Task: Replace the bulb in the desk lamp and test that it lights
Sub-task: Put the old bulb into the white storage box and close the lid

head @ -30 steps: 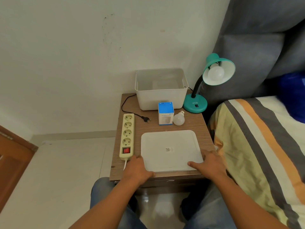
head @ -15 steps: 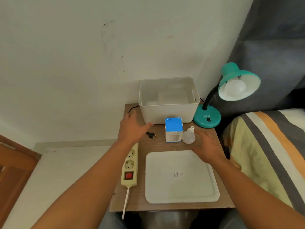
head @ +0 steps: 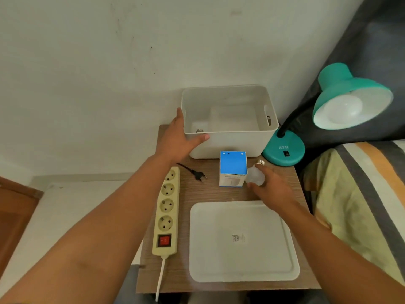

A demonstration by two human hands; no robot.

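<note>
A teal desk lamp (head: 285, 150) stands at the table's back right, its shade (head: 350, 95) holding a white bulb (head: 344, 107). A loose white bulb (head: 255, 175) lies beside a blue and white bulb box (head: 232, 167). My right hand (head: 270, 189) curls around the loose bulb, fingers touching it. My left hand (head: 179, 139) grips the front left corner of a white bin (head: 228, 145). Another bulb's metal base (head: 199, 130) shows inside the bin. The lamp's black plug (head: 200, 175) lies unplugged beside a cream power strip (head: 166, 211).
A white tray (head: 242, 242) lies on the near half of the small wooden table (head: 151, 277). A bed with a striped cover (head: 361, 194) is on the right, a wall behind, and a wooden door (head: 15, 216) low at the left.
Both hands left the tray's near edge and reached forward. The left went to the bin's corner, the right closed around the loose bulb. The view moved closer to the table.
</note>
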